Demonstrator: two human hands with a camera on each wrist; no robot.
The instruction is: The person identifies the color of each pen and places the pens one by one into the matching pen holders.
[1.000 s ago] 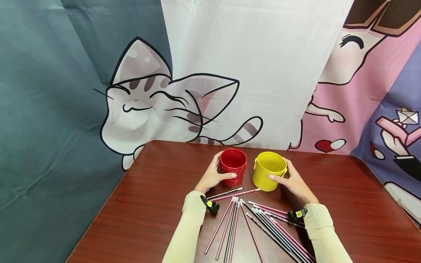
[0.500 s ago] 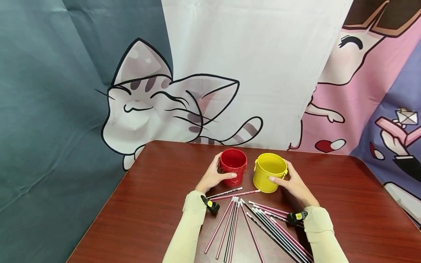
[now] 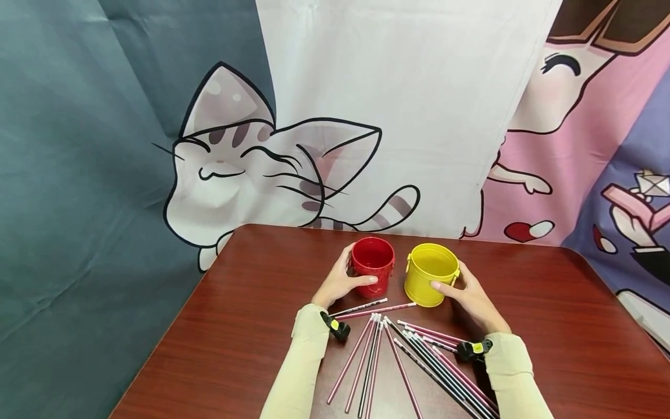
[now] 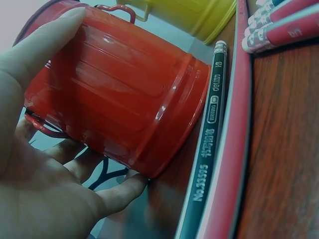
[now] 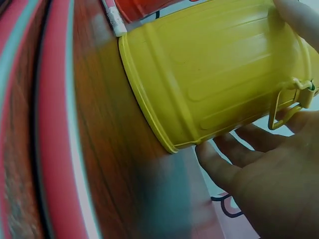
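A small red bucket [image 3: 379, 287] stands upright on the table, its side handles visible. My left hand [image 3: 334, 286] holds it from the left, thumb across the front wall and fingers round the far side. Just to the right, separated by a narrow gap, is a yellow bucket [image 3: 419, 286]. My right hand [image 3: 475, 298] grips that one from its right side, with the thumb on the front. In the left wrist view, a dark green pencil [image 4: 209, 124] lies close beside the red bucket's base. No contents show in either bucket from the head view.
Several striped pencils [image 3: 400, 361] are spread on the brown table [image 3: 235, 326] between my forearms, white eraser ends towards the buckets. Two pencils [image 3: 371, 309] lie crosswise before the red bucket. A cartoon-printed cloth [image 3: 434, 116] hangs behind the table.
The yellow bucket and my right hand have shifted very slightly towards me since a second ago. My left hand keeps its hold on the red bucket, and the pencils stay put.
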